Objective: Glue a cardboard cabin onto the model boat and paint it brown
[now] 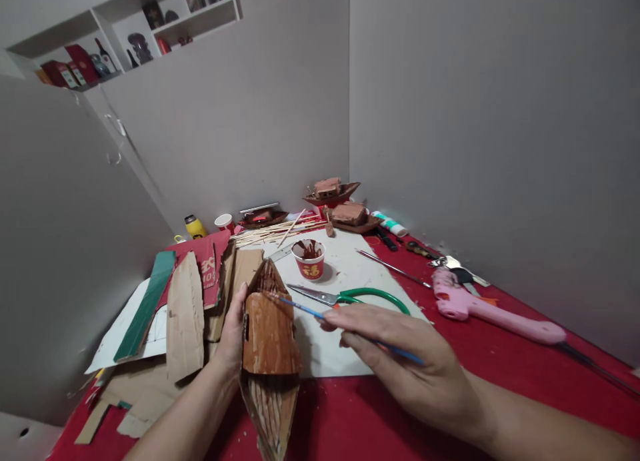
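A cardboard model boat (pixel 273 334) with a curved, brown-painted roof is held upright over the table's front edge. My left hand (pixel 233 338) grips its left side, with the fingers partly hidden behind the hull. Between the thumb and fingers of my right hand (pixel 400 351) is a thin blue paintbrush (pixel 305 309). Its tip touches the far edge of the roof, near the bow. Beyond the boat stands a paper cup (pixel 311 264) with dark brown paint inside. Green-handled scissors (pixel 350 296) lie just past the brush, blades pointing left.
Cardboard pieces (pixel 185 314) are piled at the left. A pink glue gun (pixel 495 314) lies at the right on the red tablecloth (pixel 525 374). Finished-looking model boats (pixel 350 216), thin wooden sticks (pixel 280 231) and a yellow bottle (pixel 195 227) line the back, near the walls.
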`<state>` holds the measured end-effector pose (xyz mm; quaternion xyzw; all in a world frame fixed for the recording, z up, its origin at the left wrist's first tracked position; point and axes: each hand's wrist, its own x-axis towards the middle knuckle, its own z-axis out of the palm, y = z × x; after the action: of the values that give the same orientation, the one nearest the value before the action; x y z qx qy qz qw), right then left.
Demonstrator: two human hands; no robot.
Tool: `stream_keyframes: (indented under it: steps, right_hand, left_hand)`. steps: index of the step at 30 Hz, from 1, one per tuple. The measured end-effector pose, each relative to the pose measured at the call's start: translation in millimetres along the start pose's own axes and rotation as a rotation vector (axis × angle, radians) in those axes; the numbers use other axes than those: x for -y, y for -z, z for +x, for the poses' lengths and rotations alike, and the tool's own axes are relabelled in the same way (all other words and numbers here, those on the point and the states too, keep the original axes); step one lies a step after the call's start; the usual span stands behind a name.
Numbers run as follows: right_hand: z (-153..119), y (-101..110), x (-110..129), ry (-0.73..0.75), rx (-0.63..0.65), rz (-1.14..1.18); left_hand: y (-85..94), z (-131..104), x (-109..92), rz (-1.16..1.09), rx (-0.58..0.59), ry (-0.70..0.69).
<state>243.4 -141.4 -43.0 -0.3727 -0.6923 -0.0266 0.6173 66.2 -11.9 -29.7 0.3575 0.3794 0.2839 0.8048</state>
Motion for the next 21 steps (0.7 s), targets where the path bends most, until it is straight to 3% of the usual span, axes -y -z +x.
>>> stream_keyframes:
  steps: [3,8,14,16,21]
  right_hand:
    - [1.2,-0.5,1.1,0.08,0.064,-0.035]
    - [0.6,0.3,-0.4,0.003,-0.03,-0.075]
    - [-0.6,0.7,1.2,0.168,0.158,-0.012]
    - [-0.3,2.5,-2.2,0.155,0.112,-0.064]
    - [1.6,6.8,-5.6,0.062,-0.013,-0.14]
  left_hand:
    - [0.8,0.8,1.0,-0.009,-0.033,-0.053]
    - [-1.7,0.5,1.6,-0.058,-0.03,-0.089]
    - [-2.9,1.5,-3.7,-0.103,-0.115,-0.117]
    - [4.1,5.6,-6.3,-0.106,-0.043,-0.065]
    - [27.0,20.0,-10.0,-0.101,0.275,-0.035]
